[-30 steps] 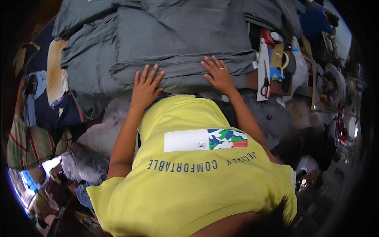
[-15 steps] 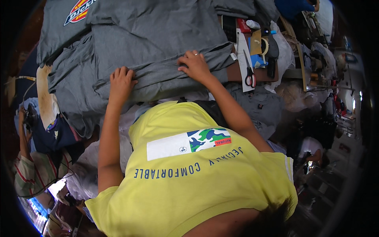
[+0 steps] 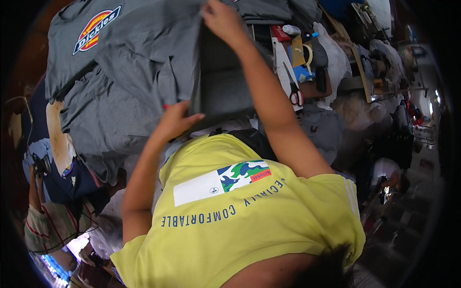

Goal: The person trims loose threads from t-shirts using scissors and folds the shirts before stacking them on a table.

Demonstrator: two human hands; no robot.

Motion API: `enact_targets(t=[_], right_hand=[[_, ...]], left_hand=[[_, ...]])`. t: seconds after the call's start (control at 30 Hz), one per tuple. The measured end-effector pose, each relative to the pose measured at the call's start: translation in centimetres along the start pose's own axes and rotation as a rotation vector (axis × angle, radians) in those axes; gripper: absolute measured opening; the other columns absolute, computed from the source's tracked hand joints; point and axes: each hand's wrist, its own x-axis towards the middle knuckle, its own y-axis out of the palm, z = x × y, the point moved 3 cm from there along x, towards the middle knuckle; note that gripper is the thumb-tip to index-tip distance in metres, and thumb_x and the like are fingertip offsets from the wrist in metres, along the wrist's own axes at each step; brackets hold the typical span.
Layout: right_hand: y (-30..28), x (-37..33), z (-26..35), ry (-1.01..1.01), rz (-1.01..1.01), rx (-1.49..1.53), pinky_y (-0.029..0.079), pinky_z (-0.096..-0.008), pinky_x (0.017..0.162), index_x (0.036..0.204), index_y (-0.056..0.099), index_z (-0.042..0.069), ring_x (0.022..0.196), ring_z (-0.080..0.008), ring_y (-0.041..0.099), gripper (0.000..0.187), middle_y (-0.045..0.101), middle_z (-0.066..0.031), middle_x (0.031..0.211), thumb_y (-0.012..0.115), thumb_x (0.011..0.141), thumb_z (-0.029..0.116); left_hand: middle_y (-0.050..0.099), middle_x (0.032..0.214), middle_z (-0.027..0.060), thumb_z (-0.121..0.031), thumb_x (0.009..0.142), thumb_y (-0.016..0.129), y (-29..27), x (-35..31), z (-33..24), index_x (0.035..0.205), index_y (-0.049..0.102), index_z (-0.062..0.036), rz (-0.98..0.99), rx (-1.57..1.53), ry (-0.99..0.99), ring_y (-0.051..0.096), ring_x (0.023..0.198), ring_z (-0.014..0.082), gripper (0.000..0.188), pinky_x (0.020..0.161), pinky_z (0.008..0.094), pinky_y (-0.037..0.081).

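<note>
A grey t-shirt (image 3: 144, 62) lies spread on the work surface in front of my yellow-shirted chest. My left hand (image 3: 174, 121) pinches its near edge. My right hand (image 3: 222, 19) grips its far edge near the top of the view. Between the two hands a side panel of the shirt (image 3: 218, 84) is lifted and turned over, showing a darker inner face. A colourful printed badge (image 3: 96, 30) sits on a grey shirt at the upper left.
More grey shirts (image 3: 101, 125) are heaped to the left, above dark blue garments (image 3: 72, 180). Scissors (image 3: 294, 91), a tape roll (image 3: 308, 54) and small tools lie to the right. Another person's striped sleeve (image 3: 48, 225) shows at the lower left.
Both hands lay flat on the grey shirt before. Now they have closed on its edge and lifted a panel, my right hand reaching farther away.
</note>
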Motion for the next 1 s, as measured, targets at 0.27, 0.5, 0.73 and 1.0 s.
enact_targets(t=[0.27, 0.5, 0.73, 1.0], right_hand=[[1.0, -2.3, 11.8, -0.3, 0.23, 0.547, 0.047, -0.0319, 0.073, 0.095, 0.057, 0.004, 0.088, -0.0245, 0.059, 0.022, 0.06, -0.0088, 0.094, 0.055, 0.081, 0.02], [-7.8, -17.8, -11.5, 0.523, 0.278, -0.142, 0.045, -0.038, 0.074, 0.092, 0.058, 0.002, 0.086, -0.0321, 0.057, 0.019, 0.06, -0.0154, 0.088, 0.058, 0.075, 0.01], [-16.8, -26.3, -14.8, 0.868, 0.426, -0.58, 0.04, -0.0417, 0.081, 0.105, 0.051, 0.008, 0.096, -0.0355, 0.05, 0.036, 0.052, -0.0174, 0.102, 0.062, 0.071, 0.01], [-17.1, -27.6, -16.6, 0.897, 0.318, -0.576, 0.044, -0.0388, 0.077, 0.111, 0.05, 0.009, 0.089, -0.0328, 0.056, 0.042, 0.054, -0.0175, 0.097, 0.063, 0.071, 0.011]], left_hand=[[0.058, 0.092, 0.0127, -0.019, 0.079, 0.062, 4.9, 4.3, -1.4, 0.093, 0.053, 0.0048, -0.081, -1.228, -0.191, 0.058, 0.079, 0.019, 0.029, 0.078, 0.034, 0.049], [0.058, 0.084, 0.0056, -0.019, 0.08, 0.061, 6.1, 2.6, 6.8, 0.084, 0.052, -0.0034, -0.199, -1.463, -0.421, 0.058, 0.082, 0.0178, 0.019, 0.078, 0.0317, 0.048], [0.057, 0.088, 0.0062, -0.011, 0.083, 0.056, 4.5, 1.9, 9.7, 0.087, 0.05, -0.004, -0.506, -1.73, -0.351, 0.057, 0.084, 0.0172, 0.01, 0.081, 0.0321, 0.047], [0.058, 0.08, 0.0043, -0.004, 0.08, 0.057, 2.3, 2.1, 7.6, 0.082, 0.051, -0.005, -0.456, -1.712, -0.289, 0.058, 0.077, 0.0149, 0.007, 0.074, 0.0278, 0.05]])
